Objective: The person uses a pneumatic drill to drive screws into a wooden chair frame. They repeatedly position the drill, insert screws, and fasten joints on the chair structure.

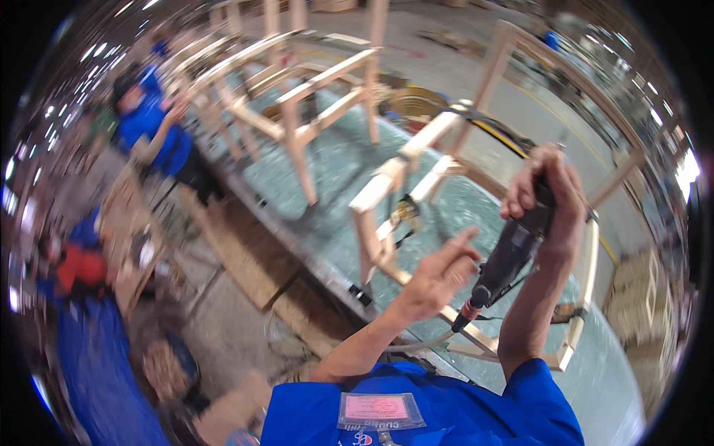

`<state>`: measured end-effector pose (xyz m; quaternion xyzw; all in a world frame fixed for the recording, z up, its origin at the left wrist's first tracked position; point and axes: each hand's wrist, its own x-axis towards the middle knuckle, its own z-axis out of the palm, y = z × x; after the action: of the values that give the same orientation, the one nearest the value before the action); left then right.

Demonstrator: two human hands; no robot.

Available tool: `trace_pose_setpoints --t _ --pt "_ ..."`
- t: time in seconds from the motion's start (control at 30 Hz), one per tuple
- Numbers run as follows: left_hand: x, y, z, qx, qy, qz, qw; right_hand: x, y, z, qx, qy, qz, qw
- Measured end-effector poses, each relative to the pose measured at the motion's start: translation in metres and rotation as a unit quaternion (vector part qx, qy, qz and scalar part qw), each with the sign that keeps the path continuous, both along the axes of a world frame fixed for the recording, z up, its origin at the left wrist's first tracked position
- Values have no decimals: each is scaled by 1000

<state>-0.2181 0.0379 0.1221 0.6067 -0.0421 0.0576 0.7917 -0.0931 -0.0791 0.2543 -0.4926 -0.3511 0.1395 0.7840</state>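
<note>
My right hand (pixel 549 186) is wrapped around a black pistol-shaped air tool (pixel 513 249), raised above the wooden chair frame (pixel 379 189). At its lower end is a red-and-black hose fitting (pixel 465 315), and a pale hose (pixel 424 343) trails left from there. Just left of the tool, my left hand (pixel 439 279) hovers over the frame with its fingers apart and nothing visible in it. Dark straps run round the frame, with a metal buckle (pixel 407 212) on its left side. Motion blur softens both hands and the tool tip.
The frame rests on a greenish, plastic-like table surface (pixel 290 175). Another wooden chair frame (pixel 294 111) stands farther back. A round brown container (pixel 416 104) is behind the table. Co-workers in blue (pixel 152 126) are at the left. Wooden parts (pixel 639 297) are stacked at the right.
</note>
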Motion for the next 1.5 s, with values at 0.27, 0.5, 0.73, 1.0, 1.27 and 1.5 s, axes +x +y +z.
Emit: trace_pose_setpoints --t 0.27,0.5,0.73,1.0,1.27,1.5 --pt "-158 -29 -46 55 -49 324 943 -116 64 -65 -159 -70 79 982" --pt "-313 -6 -97 -379 -29 715 587 -186 83 -110 -227 -236 337 883" --pt "-478 -40 -265 -421 27 885 197 -177 27 -226 -435 -205 384 788" --pt "-611 -52 -318 -123 657 743 17 -212 7 -268 -518 -216 363 744" --pt "-543 41 -310 233 725 491 423 -247 -116 -344 -668 -83 275 686" --pt "-516 47 -304 260 677 569 387 -254 -302 -395 -778 122 137 601"
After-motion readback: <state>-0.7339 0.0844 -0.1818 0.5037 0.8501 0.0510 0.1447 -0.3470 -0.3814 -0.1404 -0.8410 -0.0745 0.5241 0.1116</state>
